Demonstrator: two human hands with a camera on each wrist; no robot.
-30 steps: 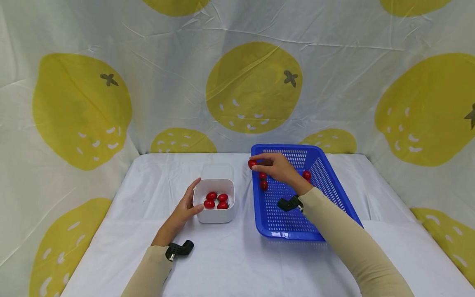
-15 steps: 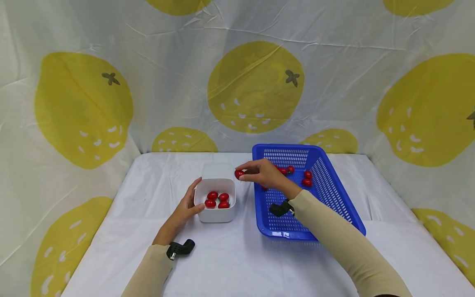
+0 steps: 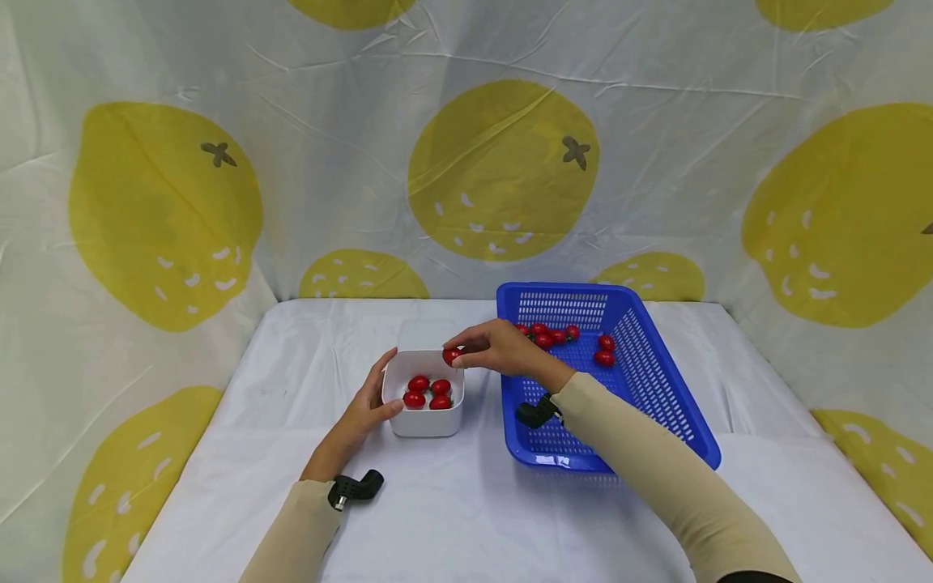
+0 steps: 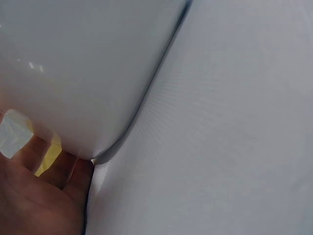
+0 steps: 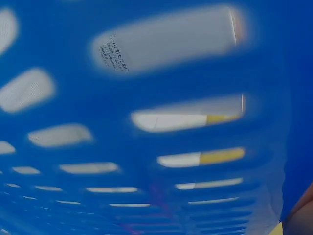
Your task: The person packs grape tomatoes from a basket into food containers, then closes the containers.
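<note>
A white square container (image 3: pixel 426 424) holds several cherry tomatoes (image 3: pixel 418 384). My left hand (image 3: pixel 362 407) grips its left side, thumb over the front rim and fingers along the far left corner. In the left wrist view, that hand (image 4: pixel 39 200) lies against the smooth container wall (image 4: pixel 88 73). Over the container's right rear rim, my right hand (image 3: pixel 503 348) pinches one more cherry tomato (image 3: pixel 449 356) between thumb and fingertips. Blue basket wall (image 5: pixel 112 142) fills most of the right wrist view, hiding the held tomato.
To the right stands a blue perforated basket (image 3: pixel 561 462), with several cherry tomatoes (image 3: pixel 543 341) along its back and right parts. My right forearm passes over it. Behind the container lies a translucent flat lid (image 3: pixel 426 334). A lemon-print curtain (image 3: pixel 503 170) encloses the white-covered table (image 3: pixel 452 518).
My right hand has carried the pinched cherry tomato left and slightly down, from the basket's left edge to the container's right rear rim. The left hand has stayed on the container.
</note>
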